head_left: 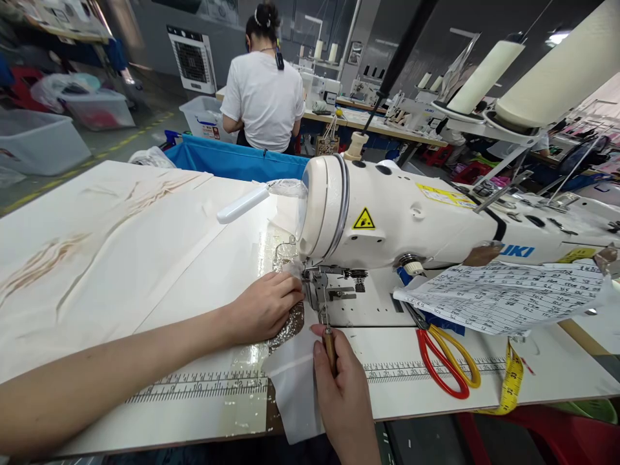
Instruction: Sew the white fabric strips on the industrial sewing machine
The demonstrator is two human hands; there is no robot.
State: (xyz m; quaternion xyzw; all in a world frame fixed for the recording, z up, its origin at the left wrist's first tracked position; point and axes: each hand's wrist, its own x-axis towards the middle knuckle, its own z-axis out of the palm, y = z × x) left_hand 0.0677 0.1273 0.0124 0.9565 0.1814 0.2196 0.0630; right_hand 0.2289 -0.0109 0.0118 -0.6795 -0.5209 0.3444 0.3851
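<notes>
My left hand (265, 307) lies at the left of the sewing machine's presser foot (317, 284), its fingers curled together on a piece of thin white fabric (295, 387). The fingertips are partly hidden beside the needle area. In my right hand (343, 394) is an awl (330, 349) with a wooden handle. Its thin metal shaft points up toward the presser foot. The white fabric runs from under the machine head (320, 206) down past the table's front edge, between both hands.
Red-and-yellow-handled scissors (443, 361), a yellow measuring tape (511, 381) and a written paper sheet (504, 294) are at the right. Cream fabric (121, 239) spreads over the left tabletop. Beyond a blue cloth bin (232, 158), a person (265, 90) sits facing away. Thread cones (489, 74) stand upper right.
</notes>
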